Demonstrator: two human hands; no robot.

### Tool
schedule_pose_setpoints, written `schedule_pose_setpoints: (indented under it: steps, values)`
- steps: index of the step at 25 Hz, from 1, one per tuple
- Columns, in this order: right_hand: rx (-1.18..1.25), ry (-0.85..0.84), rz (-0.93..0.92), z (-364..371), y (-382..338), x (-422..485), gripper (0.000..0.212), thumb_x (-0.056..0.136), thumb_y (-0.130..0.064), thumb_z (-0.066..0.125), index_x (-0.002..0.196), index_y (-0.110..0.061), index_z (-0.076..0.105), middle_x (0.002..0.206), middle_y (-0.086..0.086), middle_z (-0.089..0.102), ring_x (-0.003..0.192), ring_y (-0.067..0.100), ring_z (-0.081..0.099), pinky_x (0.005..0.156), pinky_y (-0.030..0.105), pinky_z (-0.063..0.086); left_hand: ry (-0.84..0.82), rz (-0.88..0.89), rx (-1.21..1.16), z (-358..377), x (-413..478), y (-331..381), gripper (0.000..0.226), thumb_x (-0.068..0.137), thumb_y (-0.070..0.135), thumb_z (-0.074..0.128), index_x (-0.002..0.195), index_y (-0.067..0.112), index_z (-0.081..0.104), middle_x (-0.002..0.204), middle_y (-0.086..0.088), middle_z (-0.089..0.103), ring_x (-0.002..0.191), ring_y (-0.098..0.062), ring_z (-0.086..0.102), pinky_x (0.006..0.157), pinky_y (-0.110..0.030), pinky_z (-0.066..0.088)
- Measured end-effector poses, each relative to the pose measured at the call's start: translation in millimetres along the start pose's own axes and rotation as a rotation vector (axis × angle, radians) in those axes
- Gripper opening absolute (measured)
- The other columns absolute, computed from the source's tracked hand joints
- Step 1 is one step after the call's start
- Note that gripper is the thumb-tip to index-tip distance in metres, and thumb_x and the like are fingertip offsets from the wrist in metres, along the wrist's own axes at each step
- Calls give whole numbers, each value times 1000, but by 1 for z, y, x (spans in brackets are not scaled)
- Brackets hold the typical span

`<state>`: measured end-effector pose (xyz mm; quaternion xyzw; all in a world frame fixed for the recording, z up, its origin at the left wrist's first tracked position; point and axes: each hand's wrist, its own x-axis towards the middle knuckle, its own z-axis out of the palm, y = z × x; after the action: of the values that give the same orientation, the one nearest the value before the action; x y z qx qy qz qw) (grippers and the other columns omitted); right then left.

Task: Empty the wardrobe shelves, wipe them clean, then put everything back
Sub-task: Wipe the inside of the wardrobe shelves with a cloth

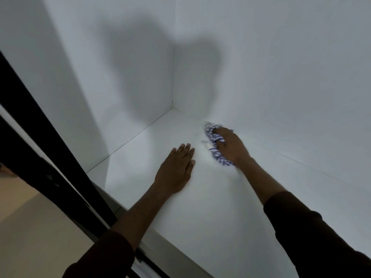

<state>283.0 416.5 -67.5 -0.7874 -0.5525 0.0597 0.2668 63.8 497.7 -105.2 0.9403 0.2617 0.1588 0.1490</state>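
The white wardrobe shelf [230, 207] fills the lower middle of the view, with nothing on it but my hands and a cloth. My right hand [230, 145] presses a blue-and-white checked cloth [214, 146] onto the shelf near the back wall; both look blurred. My left hand [176, 167] lies flat on the shelf just left of the cloth, palm down, fingers together and holding nothing.
White side wall [124, 81] and back wall [281, 67] meet in a corner beyond the cloth. A black door frame [46, 145] runs diagonally at the left, with a beige floor [36, 227] below it.
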Motion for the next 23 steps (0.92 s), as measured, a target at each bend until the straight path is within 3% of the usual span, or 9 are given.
schedule_pose_setpoints:
  steps: [3, 7, 9, 11, 12, 15, 18, 21, 23]
  values:
    - [-3, 75, 0, -2, -1, 10, 60, 89, -31, 39, 141, -5, 53, 147, 16, 51, 138, 30, 45, 111, 14, 14, 60, -129, 45, -3, -3, 2, 53, 109, 33, 27, 159, 14, 30, 167, -2, 22, 155, -14, 13, 127, -34, 6]
    - [-47, -93, -312, 28, -61, 7, 49, 93, -19, 54, 138, 2, 54, 141, 23, 54, 132, 35, 50, 107, 4, 7, 49, -145, 152, -8, -8, 5, 54, 107, 31, 22, 154, 10, 38, 164, -6, 31, 154, -18, 21, 126, -36, 11]
    - [-21, -188, -441, 29, -66, 15, 52, 92, -26, 55, 136, 2, 56, 140, 20, 55, 131, 27, 50, 107, 2, 11, 64, -234, 201, -16, -19, -8, 53, 109, 32, 22, 156, 11, 34, 167, -4, 23, 155, -19, 14, 127, -38, 7]
    - [53, -161, -364, 18, -50, 37, 70, 84, -47, 45, 137, -1, 56, 142, 15, 54, 130, 18, 48, 107, 8, 19, 75, -361, 222, -26, -33, -28, 59, 108, 39, 14, 161, 12, 20, 169, -4, 12, 157, -20, 6, 127, -40, 1]
    - [57, -140, -293, 14, -40, 50, 71, 84, -47, 45, 138, -3, 55, 144, 14, 52, 132, 16, 45, 107, 11, 20, 77, -413, 233, -28, -41, -36, 64, 106, 43, 9, 161, 12, 17, 169, -5, 10, 157, -20, 3, 127, -41, 0]
    - [9, -92, -155, 27, -28, 87, 48, 95, -15, 58, 142, -6, 51, 151, 13, 46, 142, 26, 41, 111, 17, 19, 92, -455, 206, -29, -47, -40, 70, 102, 48, 6, 161, 12, 17, 169, -5, 11, 157, -21, 3, 127, -42, 0]
    - [34, -70, -211, 64, -65, 101, 48, 94, -8, 61, 141, -7, 53, 150, 12, 49, 140, 26, 43, 111, 19, 22, 110, -452, 201, -26, -43, -39, 68, 103, 49, 8, 161, 13, 17, 169, -3, 10, 157, -20, 1, 127, -42, 0]
    - [65, -190, -419, 87, -105, 89, 47, 97, -12, 61, 143, -7, 51, 147, -1, 46, 137, 10, 38, 110, 5, 12, 113, -448, 210, -27, -45, -42, 68, 104, 49, 10, 161, 14, 20, 169, -3, 11, 157, -19, 2, 127, -41, -1]
    - [56, -289, -506, 87, -98, 94, 49, 97, -21, 60, 144, -12, 51, 150, -3, 46, 139, 10, 39, 118, 16, 19, 124, -440, 193, -28, -46, -42, 66, 105, 49, 12, 161, 14, 22, 169, -3, 12, 157, -19, 2, 127, -40, -2]
